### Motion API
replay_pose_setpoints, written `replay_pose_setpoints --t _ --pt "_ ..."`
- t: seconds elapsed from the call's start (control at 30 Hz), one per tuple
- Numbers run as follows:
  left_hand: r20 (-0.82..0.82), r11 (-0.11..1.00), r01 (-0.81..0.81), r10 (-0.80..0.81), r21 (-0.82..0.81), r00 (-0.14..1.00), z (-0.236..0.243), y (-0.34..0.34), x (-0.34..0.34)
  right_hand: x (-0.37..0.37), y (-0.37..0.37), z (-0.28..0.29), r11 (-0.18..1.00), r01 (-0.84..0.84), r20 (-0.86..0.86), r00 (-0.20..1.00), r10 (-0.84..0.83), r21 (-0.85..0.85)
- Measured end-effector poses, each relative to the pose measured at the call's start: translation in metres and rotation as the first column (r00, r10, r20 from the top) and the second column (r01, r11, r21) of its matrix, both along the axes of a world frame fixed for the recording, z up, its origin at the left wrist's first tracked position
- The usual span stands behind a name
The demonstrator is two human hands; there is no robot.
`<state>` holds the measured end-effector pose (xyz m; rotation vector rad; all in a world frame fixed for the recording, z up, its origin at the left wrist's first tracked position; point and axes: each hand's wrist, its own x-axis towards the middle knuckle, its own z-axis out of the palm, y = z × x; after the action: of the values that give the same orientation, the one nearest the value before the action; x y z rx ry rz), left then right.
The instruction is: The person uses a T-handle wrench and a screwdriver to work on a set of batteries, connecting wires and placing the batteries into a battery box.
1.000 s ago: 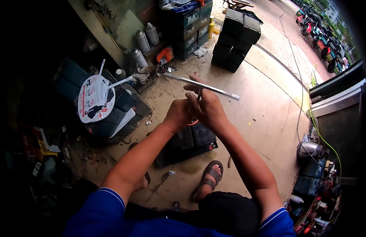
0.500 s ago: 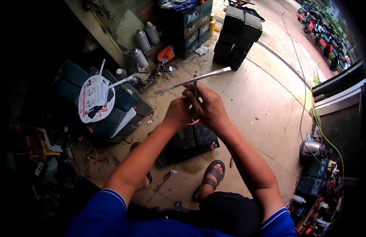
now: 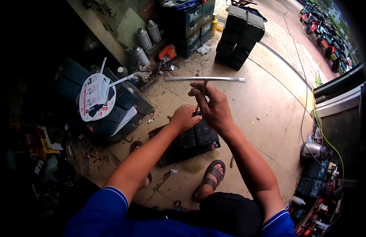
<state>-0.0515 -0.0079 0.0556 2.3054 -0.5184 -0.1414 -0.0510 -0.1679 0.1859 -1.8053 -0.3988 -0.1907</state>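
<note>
A T-shaped tool has a long silver crossbar (image 3: 226, 79) and a thin dark rod running down from its middle. My right hand (image 3: 216, 110) is closed on the rod just below the crossbar, thumb and fingers curled about it. Lower and to the left, my left hand (image 3: 183, 118) is closed, its thumb and fingertips at the rod's lower part; the rod's end is hidden. Just beyond the crossbar a small copper-coloured piece (image 3: 197, 74) shows. Under my hands a black battery (image 3: 207, 135) lies on the floor between my feet, partly covered by my left hand and forearm.
Stacked black batteries (image 3: 238, 37) stand ahead, with boxed batteries (image 3: 192, 35) left of them. Spray cans (image 3: 143, 39) line the wall. A white paper fan (image 3: 97, 96) rests on batteries at left. Clutter (image 3: 315, 177) and a green cable (image 3: 329, 136) are at right; scooters (image 3: 329, 43) stand outside.
The silver crossbar has turned from slanted to nearly level. My left hand has moved down and slightly left, apart from my right hand, which has shifted slightly right.
</note>
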Motion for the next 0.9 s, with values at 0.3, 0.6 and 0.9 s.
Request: replay_pose_setpoints --t 0.3,0.6,0.9 --pt "-0.136 0.992 -0.105 0.114 0.074 0.984 -0.014 -0.01 0.008 0.012 -0.021 0.007 0.814 0.068 -0.152 0.988 0.025 0.576" --pt "0.025 0.987 -0.149 0.147 0.06 0.989 -0.013 -0.011 0.001 0.022 -0.044 0.013 0.655 0.172 -0.197 0.98 -0.037 0.736" --pt "0.155 0.989 -0.134 0.142 -0.066 0.978 -0.016 -0.014 -0.008 0.019 -0.075 0.033 0.561 0.25 -0.219 0.968 -0.123 0.79"
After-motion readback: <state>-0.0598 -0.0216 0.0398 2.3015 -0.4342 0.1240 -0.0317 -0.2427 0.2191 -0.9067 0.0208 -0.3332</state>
